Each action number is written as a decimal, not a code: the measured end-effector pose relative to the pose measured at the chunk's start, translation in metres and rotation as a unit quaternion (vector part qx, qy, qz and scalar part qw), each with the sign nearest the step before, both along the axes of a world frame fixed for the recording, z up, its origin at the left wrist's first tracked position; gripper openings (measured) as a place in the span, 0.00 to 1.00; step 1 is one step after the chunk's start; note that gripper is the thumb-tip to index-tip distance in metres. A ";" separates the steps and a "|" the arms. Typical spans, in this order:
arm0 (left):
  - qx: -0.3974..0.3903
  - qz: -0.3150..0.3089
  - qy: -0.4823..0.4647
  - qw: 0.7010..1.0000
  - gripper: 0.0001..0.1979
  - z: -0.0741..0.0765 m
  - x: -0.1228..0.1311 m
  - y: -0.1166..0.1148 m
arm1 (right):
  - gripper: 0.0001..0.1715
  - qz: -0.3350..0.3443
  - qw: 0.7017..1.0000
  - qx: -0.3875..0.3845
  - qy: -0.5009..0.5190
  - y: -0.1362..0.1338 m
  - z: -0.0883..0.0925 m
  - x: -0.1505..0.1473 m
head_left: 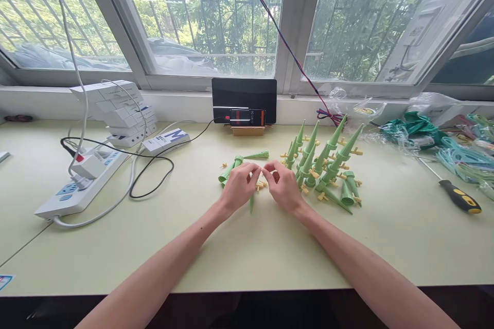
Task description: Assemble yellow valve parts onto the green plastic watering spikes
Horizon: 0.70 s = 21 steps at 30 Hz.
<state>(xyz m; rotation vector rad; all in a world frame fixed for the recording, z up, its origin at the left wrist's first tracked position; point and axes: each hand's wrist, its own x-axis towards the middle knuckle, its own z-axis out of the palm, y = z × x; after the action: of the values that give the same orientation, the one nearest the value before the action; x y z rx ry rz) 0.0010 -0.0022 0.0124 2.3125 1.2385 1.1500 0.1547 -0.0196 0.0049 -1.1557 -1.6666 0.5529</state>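
Both hands meet over the middle of the table with their fingertips close together. My left hand (240,184) is closed in a pinch, and so is my right hand (284,186); whatever sits at the fingertips is too small to make out. Below them lie small yellow valves (262,185), and the tip of a green spike (251,204) sticks out under my left hand. Beside that hand are loose green plastic watering spikes (231,168). To the right of my right hand stand several green spikes (332,162) fitted with yellow valves, a few of them lying down.
A phone (247,117) leans on a black tablet (244,95) at the back. On the left are a power strip (83,185) with cables and stacked white boxes (119,113). To the right lie a screwdriver (459,196) and plastic-wrapped green bundles (417,128).
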 end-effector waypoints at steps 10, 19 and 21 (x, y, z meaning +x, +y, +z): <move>-0.017 0.040 -0.007 0.999 0.09 -0.001 0.000 0.000 | 0.09 -0.032 0.999 0.013 -0.006 0.000 0.000 0.000; -0.055 0.048 0.058 0.996 0.09 -0.005 -0.002 0.001 | 0.08 -0.028 0.999 0.018 -0.009 0.000 -0.001 -0.001; -0.058 0.052 0.059 0.995 0.08 -0.006 -0.001 0.001 | 0.08 -0.023 1.000 0.019 -0.009 0.000 -0.002 -0.001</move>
<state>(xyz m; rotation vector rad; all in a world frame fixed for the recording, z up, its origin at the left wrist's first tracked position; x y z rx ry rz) -0.0005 -0.0010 0.0068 2.2817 1.4437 0.9560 0.1535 -0.0195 0.0033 -1.1727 -1.6550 0.4805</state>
